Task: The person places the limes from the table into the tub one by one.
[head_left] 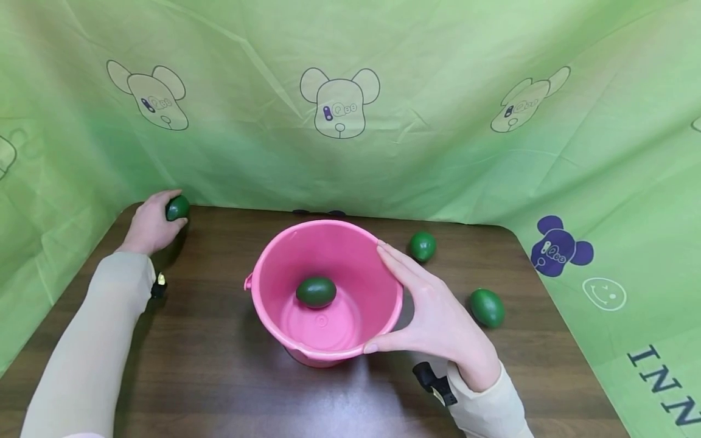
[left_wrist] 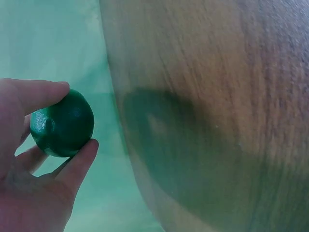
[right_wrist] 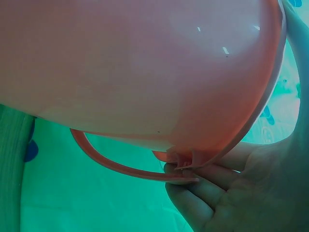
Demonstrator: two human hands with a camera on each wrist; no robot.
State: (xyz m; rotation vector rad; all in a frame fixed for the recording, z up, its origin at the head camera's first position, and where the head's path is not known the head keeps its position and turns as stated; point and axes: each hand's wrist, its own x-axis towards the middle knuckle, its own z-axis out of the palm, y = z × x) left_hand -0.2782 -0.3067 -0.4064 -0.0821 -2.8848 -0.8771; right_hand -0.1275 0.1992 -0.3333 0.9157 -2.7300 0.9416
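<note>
At the table's far left corner my left hand holds a glossy dark green, egg-shaped fruit between thumb and fingers. In the left wrist view the held fruit appears beside the table edge, with a shadow on the wood. A pink bucket stands upright in the middle. My right hand grips its right rim, thumb at the near side and fingers at the far side. Fingers touch the handle's hinge in the right wrist view. Inside the bucket, another green fruit lies on the bottom.
Two more green fruits lie right of the bucket: one fruit farther back, the other fruit beyond my right wrist. Green cloth with printed bear heads hangs behind and beside the brown wooden table. The bucket's handle hangs down.
</note>
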